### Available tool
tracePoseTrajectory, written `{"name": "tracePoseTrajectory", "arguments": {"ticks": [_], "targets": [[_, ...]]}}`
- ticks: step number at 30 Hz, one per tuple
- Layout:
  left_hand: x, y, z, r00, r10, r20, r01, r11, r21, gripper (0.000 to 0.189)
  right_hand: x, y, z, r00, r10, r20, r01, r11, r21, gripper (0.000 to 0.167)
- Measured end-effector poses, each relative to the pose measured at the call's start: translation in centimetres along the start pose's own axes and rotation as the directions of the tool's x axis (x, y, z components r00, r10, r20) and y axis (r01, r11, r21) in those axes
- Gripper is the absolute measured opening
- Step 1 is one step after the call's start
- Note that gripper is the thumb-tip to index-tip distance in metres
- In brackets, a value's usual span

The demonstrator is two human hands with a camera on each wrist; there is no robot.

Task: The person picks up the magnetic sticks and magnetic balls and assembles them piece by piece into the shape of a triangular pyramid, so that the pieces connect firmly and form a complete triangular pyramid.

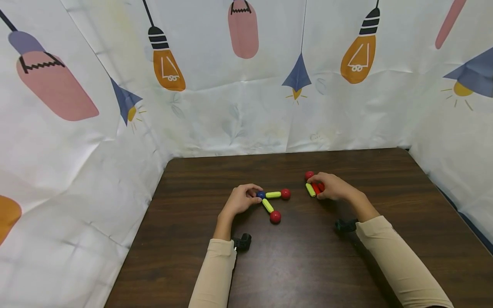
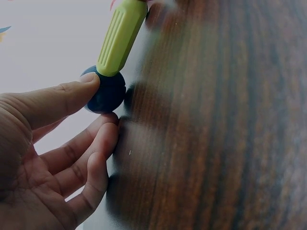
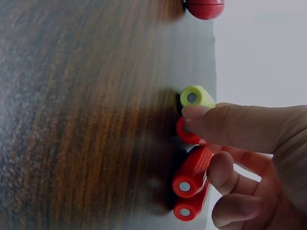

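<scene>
My left hand (image 1: 243,199) pinches a blue ball (image 2: 106,93) between thumb and fingers, low over the table. Two yellow-green rods (image 1: 273,194) fan out from that ball, and each ends in a red ball (image 1: 285,194). My right hand (image 1: 335,187) is over a small group of rods, its thumb at the near end of a red rod (image 1: 316,188) and a finger at the far end. Right beside it lies another yellow-green rod (image 1: 310,190). In the right wrist view, two more red rods (image 3: 191,175) show grey discs in their ends, under my curled fingers.
A loose red ball (image 1: 309,175) sits just behind the rods. The dark wood table (image 1: 292,265) is bordered at the back and sides by a white curtain (image 1: 239,102) printed with lamps. A black wrist camera (image 1: 242,242) is strapped on each arm.
</scene>
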State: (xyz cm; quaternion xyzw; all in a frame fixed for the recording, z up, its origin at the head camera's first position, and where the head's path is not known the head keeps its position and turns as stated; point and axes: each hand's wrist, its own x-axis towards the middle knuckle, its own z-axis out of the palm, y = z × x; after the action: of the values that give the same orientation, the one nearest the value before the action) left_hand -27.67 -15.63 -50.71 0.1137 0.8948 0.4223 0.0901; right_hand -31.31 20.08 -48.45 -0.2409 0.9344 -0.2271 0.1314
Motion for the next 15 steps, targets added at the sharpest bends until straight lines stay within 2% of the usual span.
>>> {"name": "tracePoseTrajectory", "arguments": {"ticks": [15], "targets": [[-0.05, 0.06, 0.06, 1.0, -0.014, -0.009, 0.014, 1.0, 0.0, 0.026, 0.29, 0.4, 0.08, 1.0, -0.019, -0.014, 0.019, 1.0, -0.023, 0.05]]}}
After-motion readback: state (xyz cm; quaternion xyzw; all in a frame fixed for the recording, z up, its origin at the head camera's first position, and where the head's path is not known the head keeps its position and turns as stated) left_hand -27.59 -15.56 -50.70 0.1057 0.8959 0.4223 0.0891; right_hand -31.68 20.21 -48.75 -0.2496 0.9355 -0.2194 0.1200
